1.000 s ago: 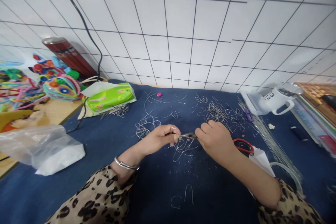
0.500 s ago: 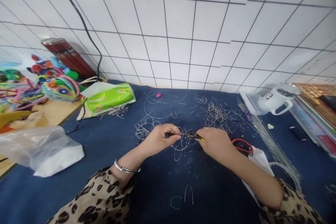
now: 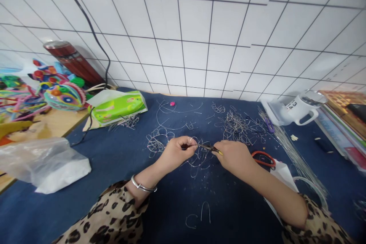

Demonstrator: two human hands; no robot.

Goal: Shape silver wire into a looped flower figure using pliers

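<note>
Between thumb and fingertips, my left hand (image 3: 177,152) pinches a thin piece of wire (image 3: 193,139), part of which curves up in a small loop. My right hand (image 3: 232,156) is closed around the handles of pliers (image 3: 210,147) with a bit of yellow on the grip. The dark jaws point left and meet the wire right beside my left fingertips; their exact bite is too small to make out. Beneath the pliers lie tangled wire loops (image 3: 197,162). Another bundle of wire loops (image 3: 156,141) rests just behind my left hand.
Bent wire pieces (image 3: 206,211) lie in front on the blue cloth (image 3: 166,213). Behind my right hand sits a wire heap (image 3: 237,124); red-handled scissors (image 3: 263,158), long straight wires (image 3: 297,156) and a white mug (image 3: 304,108) are right. A green tissue pack (image 3: 118,106) and plastic bag (image 3: 45,164) are left.
My left wrist has turned slightly and its bracelet has shifted a little to the right. Both hands keep their hold, and the pliers stay nearly in place.
</note>
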